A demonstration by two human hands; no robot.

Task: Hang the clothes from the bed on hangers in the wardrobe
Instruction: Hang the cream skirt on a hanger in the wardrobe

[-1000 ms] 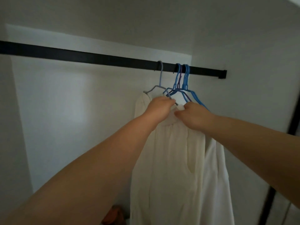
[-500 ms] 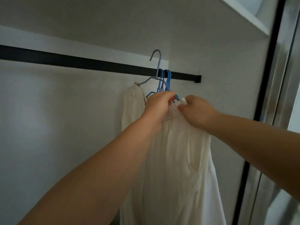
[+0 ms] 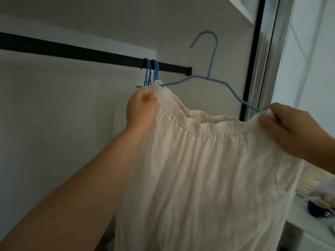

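- In front of the wardrobe rail (image 3: 94,55): cream garment (image 3: 208,178) on a blue hanger (image 3: 212,77), hook off the rail.
- Left hand (image 3: 140,109) and right hand (image 3: 290,127): each grip pinches a waistband end.
- Advice: keep the waistband taut, level the hanger, hook it beside the spare hangers (image 3: 151,73).

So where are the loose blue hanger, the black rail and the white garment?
blue hanger (image 3: 212,57), head view, on its neck.
black rail (image 3: 72,51), head view, on its bare middle.
white garment (image 3: 208,169), head view, on its front cloth.
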